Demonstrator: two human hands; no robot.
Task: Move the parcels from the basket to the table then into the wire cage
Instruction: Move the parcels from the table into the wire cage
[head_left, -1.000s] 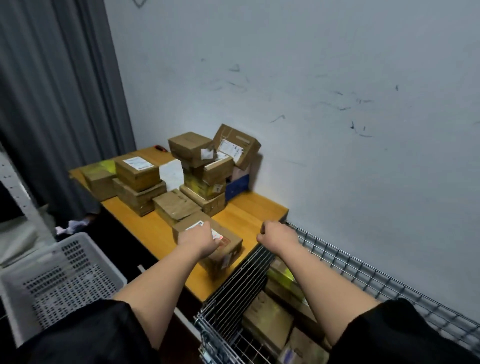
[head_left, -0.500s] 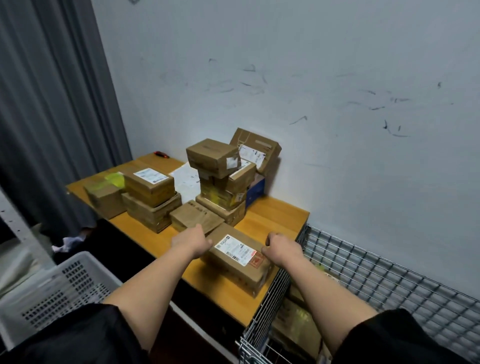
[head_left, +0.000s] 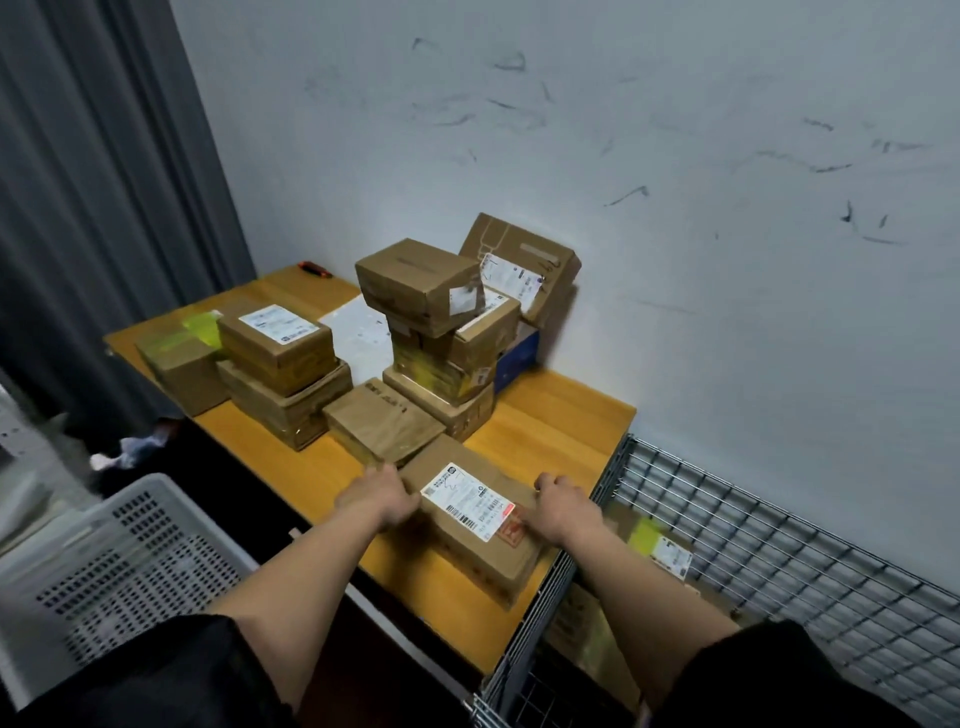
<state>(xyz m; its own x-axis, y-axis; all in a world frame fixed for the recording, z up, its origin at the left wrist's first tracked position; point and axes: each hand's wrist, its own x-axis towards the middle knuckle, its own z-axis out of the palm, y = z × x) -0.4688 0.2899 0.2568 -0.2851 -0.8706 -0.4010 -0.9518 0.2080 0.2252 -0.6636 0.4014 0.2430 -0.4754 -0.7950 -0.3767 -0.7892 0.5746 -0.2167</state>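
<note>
Parcel sorting room, stacked parcels, wire cage
</note>
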